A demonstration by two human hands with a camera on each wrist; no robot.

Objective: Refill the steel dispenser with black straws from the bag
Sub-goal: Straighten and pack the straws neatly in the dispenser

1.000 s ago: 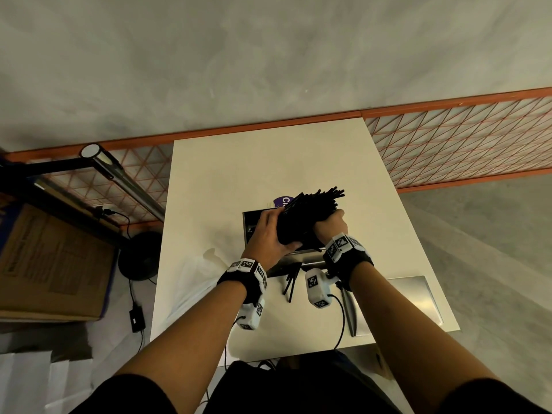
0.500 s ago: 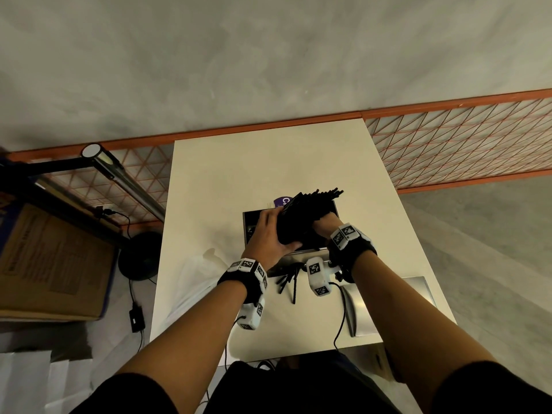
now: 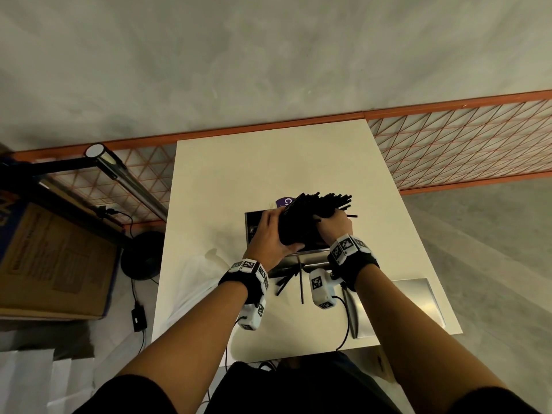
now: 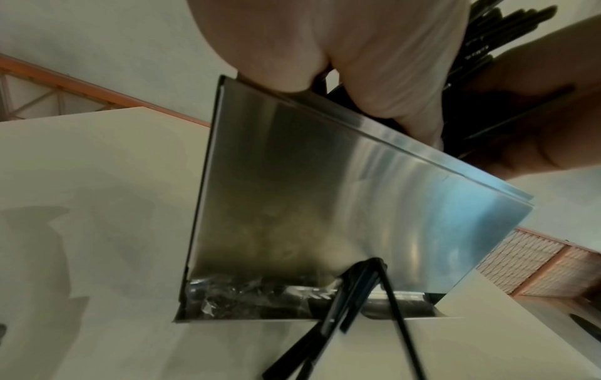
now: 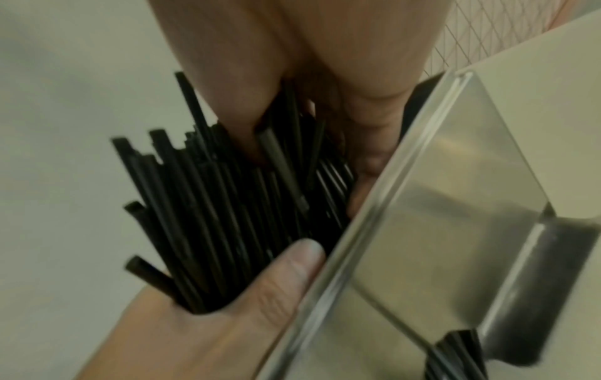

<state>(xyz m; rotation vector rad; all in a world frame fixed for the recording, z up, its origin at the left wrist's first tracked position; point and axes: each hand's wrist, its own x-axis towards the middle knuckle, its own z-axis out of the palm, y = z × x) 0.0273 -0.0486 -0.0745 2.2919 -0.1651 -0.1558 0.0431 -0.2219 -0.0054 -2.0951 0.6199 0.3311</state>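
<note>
A thick bundle of black straws (image 3: 310,213) stands slanted in the open top of the steel dispenser (image 3: 252,227), its ends fanning up and to the right. My left hand (image 3: 270,234) wraps round the bundle's left side, thumb (image 5: 292,264) against the dispenser's front wall (image 5: 439,231). My right hand (image 3: 333,224) grips the bundle from the right, with its fingers (image 5: 227,90) dug in among the straws (image 5: 211,205). A few loose straws (image 4: 354,295) poke out of the slot at the dispenser's foot (image 4: 292,303). The inside of the dispenser is hidden.
A flat steel lid (image 3: 418,303) lies on the white table (image 3: 268,162) at the right front. A clear plastic bag (image 3: 194,276) lies left of my left wrist. A purple label (image 3: 286,201) shows behind the dispenser. A cardboard box (image 3: 50,258) stands on the floor at left.
My right hand has shifted forward and up along the bundle's right side, and its wrist has turned inward. One straw now sticks out to the right. The left hand has kept its hold.
</note>
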